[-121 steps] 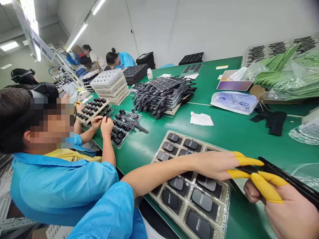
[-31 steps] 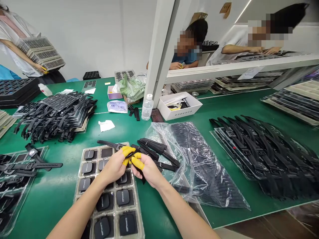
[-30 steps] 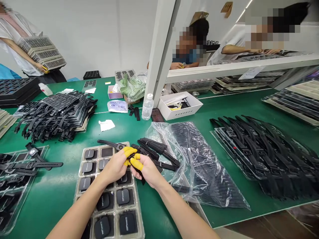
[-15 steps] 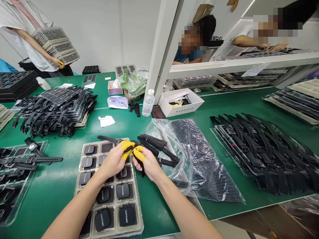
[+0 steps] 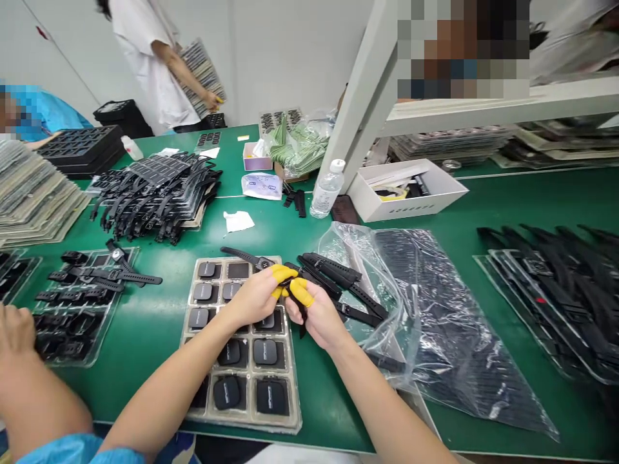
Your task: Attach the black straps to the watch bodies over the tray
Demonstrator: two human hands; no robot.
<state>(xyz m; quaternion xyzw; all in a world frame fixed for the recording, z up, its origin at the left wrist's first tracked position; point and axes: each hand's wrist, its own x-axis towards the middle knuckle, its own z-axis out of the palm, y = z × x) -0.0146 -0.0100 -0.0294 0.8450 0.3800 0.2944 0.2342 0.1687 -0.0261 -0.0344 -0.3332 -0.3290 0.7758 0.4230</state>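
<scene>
My left hand point(image 5: 264, 290), with yellow finger covers, is closed in a pinch on a small black piece. Close against it, my right hand point(image 5: 316, 312), also in yellow covers, grips a black watch strap point(image 5: 302, 323) whose end hangs below the fingers. Where the fingertips meet, the join is hidden. Beneath and left of the hands lies a clear tray point(image 5: 296, 393) holding several black square pieces with white lettering. A watch point(image 5: 264, 263) with its strap rests on the tray's far edge. Several loose black straps point(image 5: 333, 270) lie just beyond my right hand.
A plastic bag of straps point(image 5: 445, 322) lies right, near stacked trays of watches point(image 5: 556, 290). Behind stand a bottle point(image 5: 327, 190) and white box point(image 5: 411, 193). A strap pile point(image 5: 159, 193) sits back left. A co-worker's hand point(image 5: 17, 328) rests at the left; another person carries trays point(image 5: 203, 74).
The view has turned left, so the table's things sit further right. A co-worker's arm has come in at the left. The person carrying trays has moved right. Both my hands keep their grip.
</scene>
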